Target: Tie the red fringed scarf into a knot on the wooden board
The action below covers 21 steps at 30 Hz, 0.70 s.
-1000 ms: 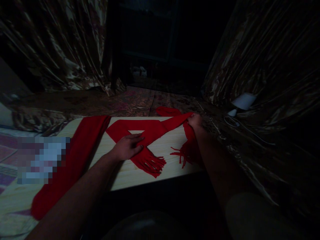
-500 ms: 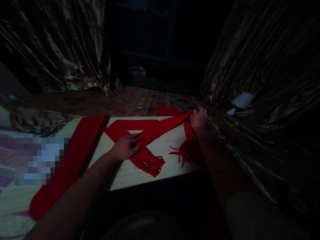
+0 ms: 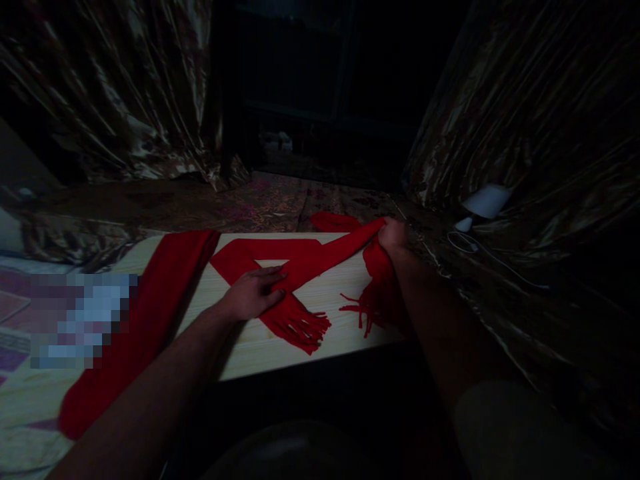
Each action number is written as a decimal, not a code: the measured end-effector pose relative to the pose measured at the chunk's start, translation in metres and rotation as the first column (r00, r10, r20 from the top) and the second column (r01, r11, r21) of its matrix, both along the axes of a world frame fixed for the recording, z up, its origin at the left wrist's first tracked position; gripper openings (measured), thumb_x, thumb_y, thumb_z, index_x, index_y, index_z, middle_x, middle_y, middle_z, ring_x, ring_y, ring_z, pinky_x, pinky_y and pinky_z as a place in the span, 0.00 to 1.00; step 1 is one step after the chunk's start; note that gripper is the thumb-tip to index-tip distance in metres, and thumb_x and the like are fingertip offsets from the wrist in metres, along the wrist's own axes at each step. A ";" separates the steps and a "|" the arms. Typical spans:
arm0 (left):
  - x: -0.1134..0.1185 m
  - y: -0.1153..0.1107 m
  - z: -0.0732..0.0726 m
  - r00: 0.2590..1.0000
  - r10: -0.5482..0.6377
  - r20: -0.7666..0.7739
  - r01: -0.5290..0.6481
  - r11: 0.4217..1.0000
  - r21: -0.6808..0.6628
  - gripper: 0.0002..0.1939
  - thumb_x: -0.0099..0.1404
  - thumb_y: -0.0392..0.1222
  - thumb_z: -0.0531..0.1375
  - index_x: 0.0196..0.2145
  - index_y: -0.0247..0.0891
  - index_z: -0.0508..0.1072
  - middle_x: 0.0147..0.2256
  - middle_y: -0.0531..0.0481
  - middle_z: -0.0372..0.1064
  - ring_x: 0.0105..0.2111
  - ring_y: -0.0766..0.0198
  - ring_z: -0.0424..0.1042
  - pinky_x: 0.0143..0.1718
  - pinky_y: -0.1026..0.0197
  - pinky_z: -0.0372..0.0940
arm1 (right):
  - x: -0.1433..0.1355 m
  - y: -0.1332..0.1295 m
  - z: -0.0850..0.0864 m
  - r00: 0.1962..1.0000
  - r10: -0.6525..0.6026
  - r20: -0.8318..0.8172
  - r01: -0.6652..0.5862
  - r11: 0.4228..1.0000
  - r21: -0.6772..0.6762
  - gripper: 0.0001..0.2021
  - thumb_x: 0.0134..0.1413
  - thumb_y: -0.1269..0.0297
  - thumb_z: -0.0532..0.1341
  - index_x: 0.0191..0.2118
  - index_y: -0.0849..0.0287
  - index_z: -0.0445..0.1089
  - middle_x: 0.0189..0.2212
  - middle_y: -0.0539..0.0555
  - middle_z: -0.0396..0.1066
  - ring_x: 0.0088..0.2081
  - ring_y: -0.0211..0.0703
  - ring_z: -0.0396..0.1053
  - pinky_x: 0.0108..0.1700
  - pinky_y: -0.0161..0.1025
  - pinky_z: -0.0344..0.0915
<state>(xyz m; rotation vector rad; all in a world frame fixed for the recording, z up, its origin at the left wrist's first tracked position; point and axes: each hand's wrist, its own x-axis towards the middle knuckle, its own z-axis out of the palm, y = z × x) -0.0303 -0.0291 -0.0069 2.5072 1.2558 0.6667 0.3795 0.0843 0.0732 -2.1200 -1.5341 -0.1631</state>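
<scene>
ok so my left hand [image 3: 253, 294] is open, flat on the red scarf's [image 3: 310, 257] crossing; its long strip slants toward the table's [image 3: 240, 350] far right, gripped in my right hand [image 3: 393, 233].

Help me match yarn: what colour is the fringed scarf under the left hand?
The scarf is red, seen best in the head view.

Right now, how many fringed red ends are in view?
2: one fringed end beside the left hand, the other fringed end beside the right forearm. Others may be hidden.
</scene>
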 end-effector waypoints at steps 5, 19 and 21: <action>0.000 -0.001 0.000 1.000 0.012 0.012 -0.012 1.000 -0.002 0.30 0.67 0.59 0.56 0.59 0.39 0.74 0.61 0.42 0.67 0.61 0.50 0.67 0.64 0.49 0.60 | 0.003 0.002 -0.007 0.994 -0.012 0.111 0.009 1.000 0.024 0.22 0.67 0.72 0.46 0.60 0.62 0.69 0.53 0.65 0.73 0.53 0.48 0.70 0.55 0.41 0.63; 0.000 -0.001 0.003 1.000 -0.001 -0.025 0.001 1.000 0.006 0.31 0.68 0.59 0.54 0.59 0.36 0.73 0.62 0.40 0.65 0.61 0.51 0.66 0.64 0.50 0.61 | -0.080 -0.015 -0.048 0.842 0.500 0.203 -0.478 0.866 -0.149 0.29 0.70 0.52 0.47 0.69 0.60 0.58 0.69 0.61 0.54 0.69 0.53 0.51 0.69 0.49 0.46; 0.000 -0.001 0.001 0.999 -0.005 -0.044 0.006 1.000 0.018 0.31 0.68 0.59 0.54 0.60 0.35 0.72 0.63 0.39 0.64 0.61 0.51 0.66 0.64 0.50 0.61 | -0.097 -0.019 -0.064 0.821 0.555 0.135 -0.509 0.818 -0.266 0.32 0.69 0.45 0.45 0.71 0.55 0.53 0.71 0.58 0.50 0.70 0.54 0.48 0.69 0.52 0.44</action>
